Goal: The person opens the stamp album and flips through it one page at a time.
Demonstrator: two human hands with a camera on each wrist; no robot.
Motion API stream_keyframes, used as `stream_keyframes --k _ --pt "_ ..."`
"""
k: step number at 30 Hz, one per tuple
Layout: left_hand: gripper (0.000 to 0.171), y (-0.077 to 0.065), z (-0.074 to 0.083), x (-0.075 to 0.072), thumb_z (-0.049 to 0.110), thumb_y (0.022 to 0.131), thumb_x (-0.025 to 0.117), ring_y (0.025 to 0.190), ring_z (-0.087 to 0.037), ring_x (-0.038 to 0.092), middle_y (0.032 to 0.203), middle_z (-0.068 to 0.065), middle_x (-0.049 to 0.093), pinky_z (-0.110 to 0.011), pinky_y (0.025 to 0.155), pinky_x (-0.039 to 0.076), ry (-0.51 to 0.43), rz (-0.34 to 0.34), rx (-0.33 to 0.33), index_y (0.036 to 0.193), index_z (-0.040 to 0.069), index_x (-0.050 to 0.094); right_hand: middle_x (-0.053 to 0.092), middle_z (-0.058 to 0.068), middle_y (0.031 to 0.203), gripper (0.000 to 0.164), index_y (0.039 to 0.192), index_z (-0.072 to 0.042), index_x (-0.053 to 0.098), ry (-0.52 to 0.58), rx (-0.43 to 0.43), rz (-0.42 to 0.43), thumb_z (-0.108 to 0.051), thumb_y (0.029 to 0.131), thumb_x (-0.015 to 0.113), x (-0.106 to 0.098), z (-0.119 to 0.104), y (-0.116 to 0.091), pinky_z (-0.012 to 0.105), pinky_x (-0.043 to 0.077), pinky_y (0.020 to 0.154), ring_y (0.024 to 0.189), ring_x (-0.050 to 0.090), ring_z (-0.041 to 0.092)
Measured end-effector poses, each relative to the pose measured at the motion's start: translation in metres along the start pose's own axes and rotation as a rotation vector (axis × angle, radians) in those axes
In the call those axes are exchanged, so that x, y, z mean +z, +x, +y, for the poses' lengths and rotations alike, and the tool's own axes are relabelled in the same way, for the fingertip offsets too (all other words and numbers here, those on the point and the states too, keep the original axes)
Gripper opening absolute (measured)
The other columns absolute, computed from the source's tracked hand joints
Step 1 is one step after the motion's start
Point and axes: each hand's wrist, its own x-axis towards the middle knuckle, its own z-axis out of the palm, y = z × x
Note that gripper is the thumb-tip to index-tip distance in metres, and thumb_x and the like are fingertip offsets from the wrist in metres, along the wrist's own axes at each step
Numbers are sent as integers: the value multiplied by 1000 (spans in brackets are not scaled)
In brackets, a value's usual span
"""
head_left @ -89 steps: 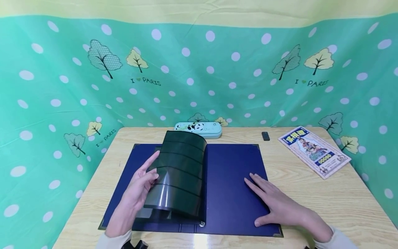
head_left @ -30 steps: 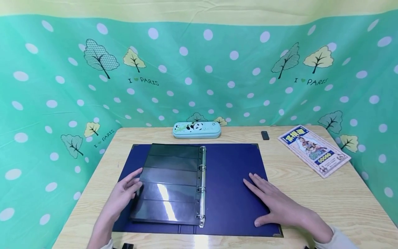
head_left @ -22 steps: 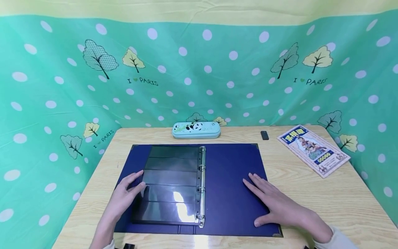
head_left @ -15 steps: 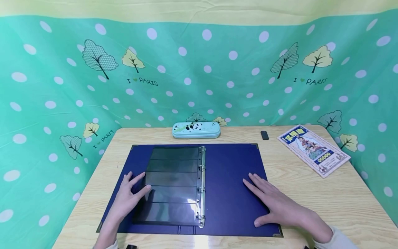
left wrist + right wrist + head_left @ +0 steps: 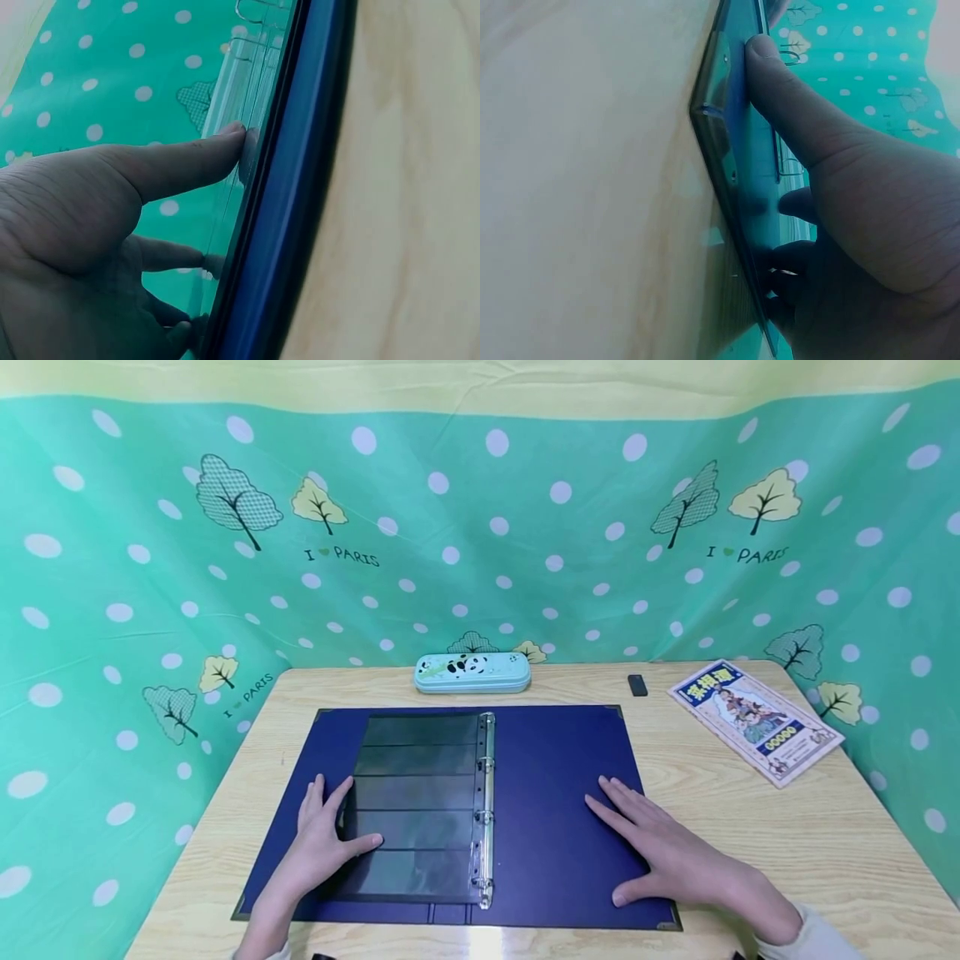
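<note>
A dark blue ring binder [image 5: 562, 818] lies opened flat on the table. Its black sleeve pages [image 5: 420, 793], divided into horizontal pockets, rest on the left cover beside the metal rings [image 5: 486, 814]. My left hand [image 5: 318, 847] sits on the left edge of the pages, fingers spread and thumb stretched onto the top sheet. In the left wrist view the thumb [image 5: 195, 161] touches the glossy sheet. On the right cover rests my right hand [image 5: 667, 852], fingers extended; the right wrist view shows its thumb [image 5: 795, 97] against the cover near a metal corner [image 5: 720, 127].
Behind the binder stands a light blue pencil case [image 5: 472, 672] with a panda picture. A small black object [image 5: 637, 685] lies to its right, and a printed booklet [image 5: 756, 722] lies at the right of the wooden table [image 5: 787, 852]. A green dotted cloth [image 5: 480, 527] hangs behind.
The lifted sleeve pages have come down flat onto the left cover, uncovering the rings. My left hand let go of their edge and spread out over it. The right hand stayed put.
</note>
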Motion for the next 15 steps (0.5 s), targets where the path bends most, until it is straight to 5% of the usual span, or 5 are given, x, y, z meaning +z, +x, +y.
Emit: stream_keyframes --k 15 --pt "116 1 11 -3 37 89 96 163 -63 -14 177 -41 -13 -87 122 12 44 -48 -74 173 -2 27 17 25 183 116 176 -18 34 -17 2 -13 -78 86 75 0 2 1 79 35 119 163 21 57"
